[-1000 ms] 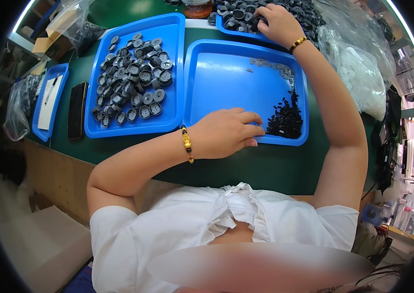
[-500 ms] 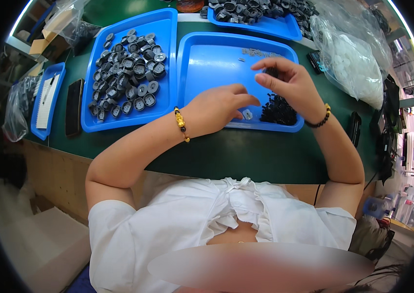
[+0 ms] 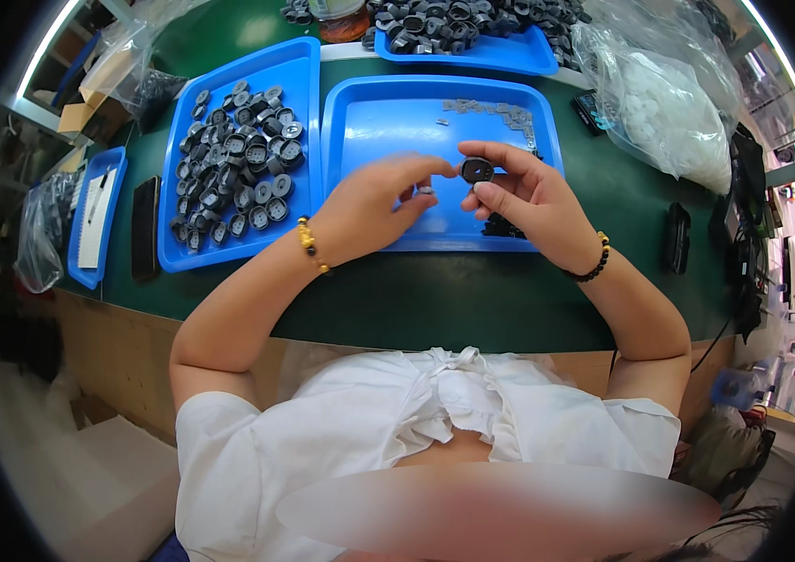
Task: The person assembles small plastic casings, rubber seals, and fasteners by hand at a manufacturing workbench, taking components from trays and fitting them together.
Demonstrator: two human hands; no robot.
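My right hand (image 3: 533, 194) pinches a small dark round cap (image 3: 477, 170) between thumb and fingers, above the right blue tray (image 3: 346, 103). Close on its left, my left hand (image 3: 369, 204) is closed, with a small pale piece (image 3: 426, 190) at the fingertips. The left index fingertip reaches to the edge of the cap; whether it touches cannot be made out. Below the right hand lies a pile of tiny black parts (image 3: 502, 228), partly hidden. Small grey metal-looking pieces (image 3: 486, 108) lie along the tray's far right side.
The left blue tray (image 3: 308, 70) holds many grey round caps (image 3: 243, 150). Another blue tray (image 3: 528, 64) heaped with dark parts stands at the back. A phone (image 3: 145, 229), a small tray with a notepad (image 3: 97, 211), a bag of white parts (image 3: 664, 117) and a black object (image 3: 678, 237) surround them.
My right hand has moved left and turned, so the dark cap now shows in its fingers. My left hand has lifted from the tray's near side, a pale piece at its fingertips.
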